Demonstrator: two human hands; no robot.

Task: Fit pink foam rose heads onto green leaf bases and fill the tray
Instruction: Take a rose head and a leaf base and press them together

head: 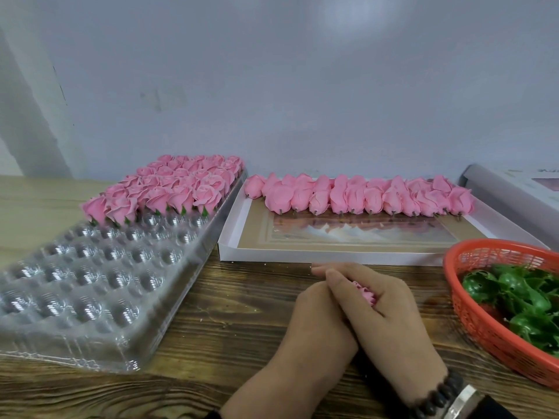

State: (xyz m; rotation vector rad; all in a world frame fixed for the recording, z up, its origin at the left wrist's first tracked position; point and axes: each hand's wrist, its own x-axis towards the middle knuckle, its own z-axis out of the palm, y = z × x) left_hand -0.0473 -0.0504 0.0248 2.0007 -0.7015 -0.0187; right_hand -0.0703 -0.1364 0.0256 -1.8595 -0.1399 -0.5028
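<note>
A pink foam rose head (367, 293) peeks out between my two hands near the table's front middle. My right hand (390, 316) wraps its fingers over it, and my left hand (317, 322) presses against it from the left, fingers curled under the right ones. Any leaf base in the hands is hidden. The clear plastic tray (90, 297) lies at the left; its far rows hold finished roses (169, 189) with green leaves, its near cups are bare. Loose rose heads (363, 195) lie in rows in the white box (230, 246). Green leaf bases (520, 300) fill the red basket (472, 313).
The wooden table (236, 322) runs to a pale wall behind. A rolled white sheet and printed paper (514, 189) lie at the far right behind the box. Dark beads and a metal band (447, 397) sit on my right wrist.
</note>
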